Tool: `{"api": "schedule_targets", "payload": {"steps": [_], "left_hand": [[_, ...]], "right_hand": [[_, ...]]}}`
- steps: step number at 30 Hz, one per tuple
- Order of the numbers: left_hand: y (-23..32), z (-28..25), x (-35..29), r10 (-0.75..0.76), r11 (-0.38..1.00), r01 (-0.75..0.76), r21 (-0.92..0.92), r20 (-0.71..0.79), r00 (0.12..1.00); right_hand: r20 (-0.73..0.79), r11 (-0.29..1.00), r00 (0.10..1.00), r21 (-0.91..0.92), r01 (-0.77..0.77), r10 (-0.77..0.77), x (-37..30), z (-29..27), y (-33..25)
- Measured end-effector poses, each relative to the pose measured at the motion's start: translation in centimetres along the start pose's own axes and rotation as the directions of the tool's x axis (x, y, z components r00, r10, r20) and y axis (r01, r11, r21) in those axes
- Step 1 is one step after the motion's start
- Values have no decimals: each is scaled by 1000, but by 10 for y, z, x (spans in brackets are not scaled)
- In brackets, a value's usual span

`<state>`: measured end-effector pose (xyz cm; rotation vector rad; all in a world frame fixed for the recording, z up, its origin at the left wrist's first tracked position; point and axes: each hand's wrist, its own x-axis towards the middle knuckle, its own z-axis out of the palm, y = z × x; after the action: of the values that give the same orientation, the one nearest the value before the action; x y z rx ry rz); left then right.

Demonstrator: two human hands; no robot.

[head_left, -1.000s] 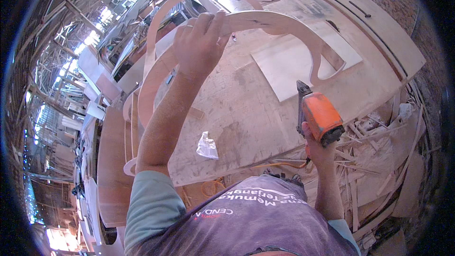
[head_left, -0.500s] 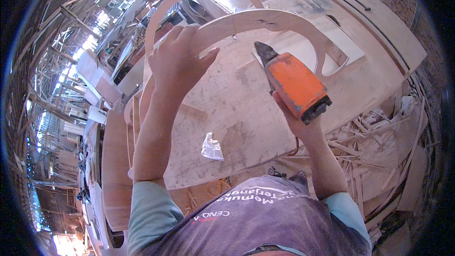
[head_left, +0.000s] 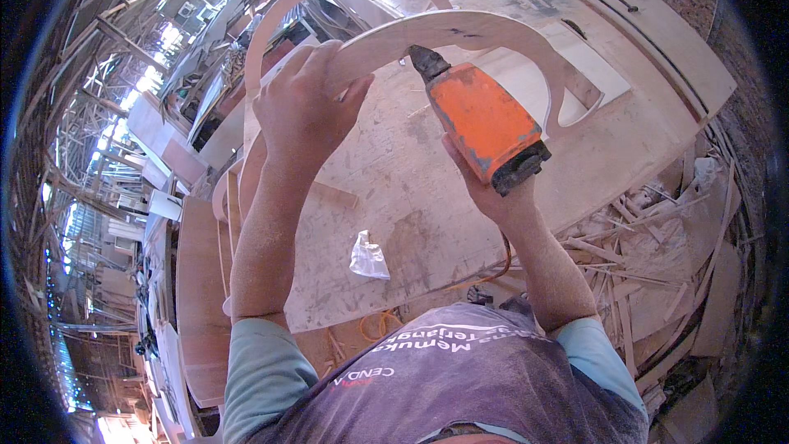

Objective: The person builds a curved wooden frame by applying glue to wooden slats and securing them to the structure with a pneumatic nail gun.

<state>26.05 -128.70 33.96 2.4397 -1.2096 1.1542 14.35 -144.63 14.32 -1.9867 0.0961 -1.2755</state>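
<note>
My left hand [head_left: 304, 107] is wrapped over the left part of a curved plywood frame [head_left: 460, 26], its thumb apart on the near side. The frame stands up from the worktable, arching away to the right. My right hand [head_left: 486, 189] grips an orange nail gun [head_left: 485, 119] from below, and the gun's body hides most of the fingers. The gun's black nose points at the near face of the frame, close to a small shiny bit of metal [head_left: 403, 61]. Whether the nose touches the wood I cannot tell.
A second curved wooden piece [head_left: 279, 8] rises behind the frame. On the plywood worktable [head_left: 411, 222] lie a crumpled clear plastic bag [head_left: 368, 256] and a small wooden strip [head_left: 333, 195]. Wood offcuts [head_left: 633, 238] litter the floor at right. An orange hose [head_left: 378, 327] lies below the table's near edge.
My right hand has brought the nail gun forward and left, so its nose is now near the frame. My left hand keeps its grip, shifting slightly with the frame.
</note>
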Motion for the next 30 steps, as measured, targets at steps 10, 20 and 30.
{"api": "schedule_targets", "payload": {"steps": [10,20,30], "left_hand": [[0,1,2,34,999,-34,32,-9,999],[-2,1,2,57,998,-56,24,-18,998],[-4,3,3,45,999,-44,20,-23,999]], "right_hand": [[6,997,998,39,62,-62,21,-8,-20],[-56,983,998,182,32,-22,26,-10,-27],[-35,978,998,204,-45,53,40,-13,-34]]}}
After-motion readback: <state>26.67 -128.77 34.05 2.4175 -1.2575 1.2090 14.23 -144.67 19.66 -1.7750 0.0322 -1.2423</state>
